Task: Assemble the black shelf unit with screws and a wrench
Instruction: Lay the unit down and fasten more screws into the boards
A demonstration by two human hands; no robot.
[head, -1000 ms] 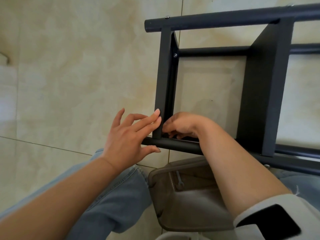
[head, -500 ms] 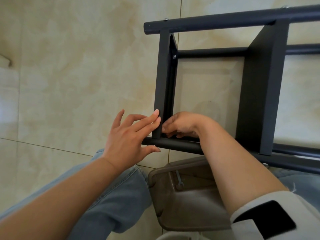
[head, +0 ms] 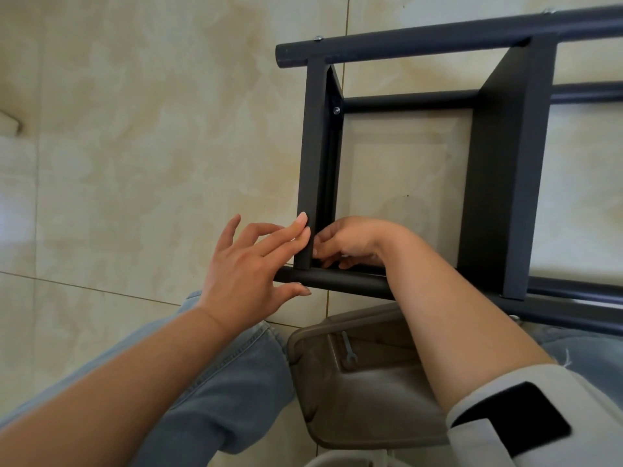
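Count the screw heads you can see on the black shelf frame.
3: one on top of the far tube near its left end, one further right on that tube, one inside the end panel's far corner. The hands may hide others.

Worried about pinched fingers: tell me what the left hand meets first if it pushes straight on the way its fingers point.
The left hand already has fingertips against the black shelf unit's upright bar; the right hand lies just beyond, though depth is unclear.
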